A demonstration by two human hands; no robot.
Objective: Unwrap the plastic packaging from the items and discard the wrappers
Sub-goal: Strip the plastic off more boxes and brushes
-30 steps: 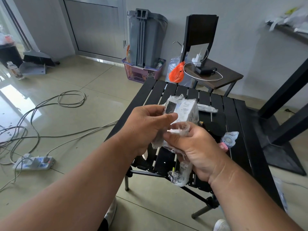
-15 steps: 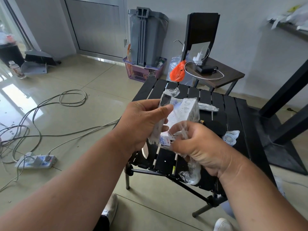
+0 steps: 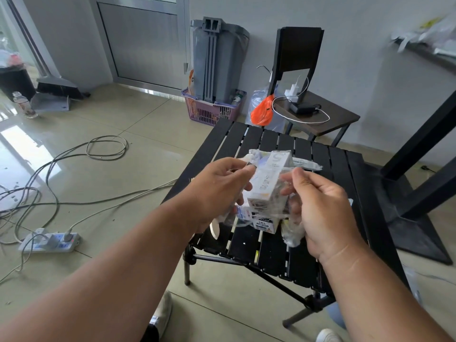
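Your left hand point(image 3: 219, 191) and right hand point(image 3: 323, 208) each pinch the clear wrapper point(image 3: 287, 218) around the white boxes point(image 3: 269, 183) above the table point(image 3: 340, 174).

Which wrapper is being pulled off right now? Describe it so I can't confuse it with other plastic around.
Start at the black slatted table; above its near half both hands hold white boxes. The clear plastic wrapper clings around them, pinched by the left hand and right hand. Unlike the loose wrapper lying on the slats behind, it is held up in the air.
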